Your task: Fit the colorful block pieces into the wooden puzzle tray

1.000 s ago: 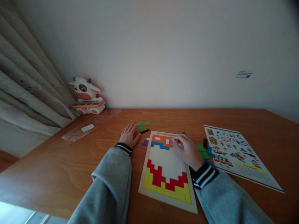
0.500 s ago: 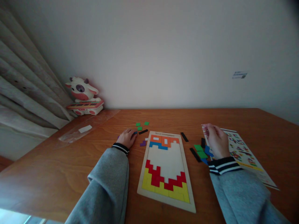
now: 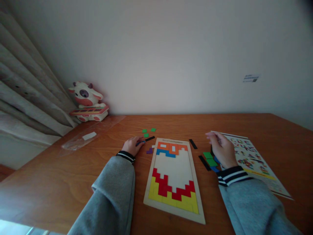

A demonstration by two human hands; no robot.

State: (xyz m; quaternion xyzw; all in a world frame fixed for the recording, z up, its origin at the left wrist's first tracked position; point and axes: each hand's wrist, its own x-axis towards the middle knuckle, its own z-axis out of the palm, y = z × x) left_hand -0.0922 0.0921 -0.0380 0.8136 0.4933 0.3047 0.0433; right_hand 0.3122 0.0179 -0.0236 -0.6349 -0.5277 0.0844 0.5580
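On the table left of the wooden puzzle board (image 3: pixel 148 187), my left hand (image 3: pixel 131 146) has its fingers closed on a blue puzzle piece (image 3: pixel 141 142). The board holds yellow, red, orange and blue pieces at its two ends, with bare wood between. My right hand (image 3: pixel 224 151) hovers by the near left edge of the printed pattern sheet (image 3: pixel 256 160). Its fingers are loosely bent and slightly apart, and nothing shows in them. Beneath it, partly covered, lie green pieces (image 3: pixel 210 162), blue pieces (image 3: pixel 215 169) and a black strip (image 3: pixel 204 162).
Small green squares (image 3: pixel 146 135), a black strip (image 3: pixel 150 138) and a purple piece (image 3: pixel 149 151) lie left of the board. Another black strip (image 3: pixel 193 144) is at its right. A cow toy piano (image 3: pixel 89 103) and a clear plastic bag (image 3: pixel 79 140) are at the back left.
My right hand has shifted slightly left, off the edge of the sheet, and its fingers have loosened. The blue piece in my left hand has tilted slightly.
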